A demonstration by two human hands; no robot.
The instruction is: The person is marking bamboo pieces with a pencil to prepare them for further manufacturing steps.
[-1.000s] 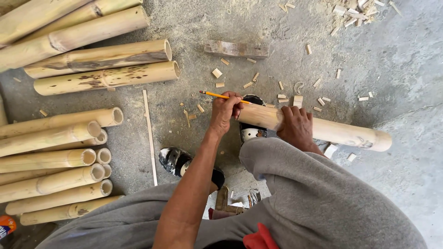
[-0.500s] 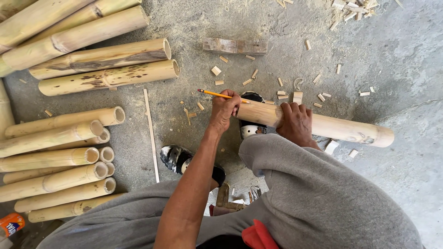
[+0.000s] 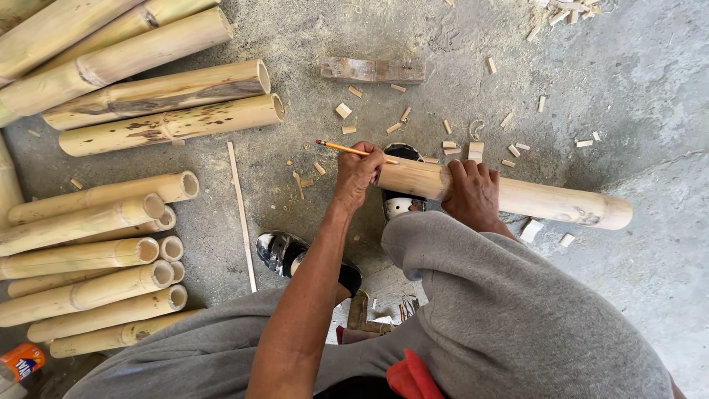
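Note:
My left hand is closed on an orange pencil, its point aimed left, right at the cut end of a bamboo pole. The pole lies across the concrete floor and over my black-and-white shoe. Further right on the same pole, my right hand presses down and grips it just above my grey-trousered knee. My left forearm reaches out between my legs.
Cut bamboo poles are stacked at left and top left. A thin wooden strip, a short wooden block and several small offcuts lie on the floor. My other shoe rests left of my arm. An orange can sits bottom left.
The hands, pencil and pole stay almost as they were. Only the view shifts slightly.

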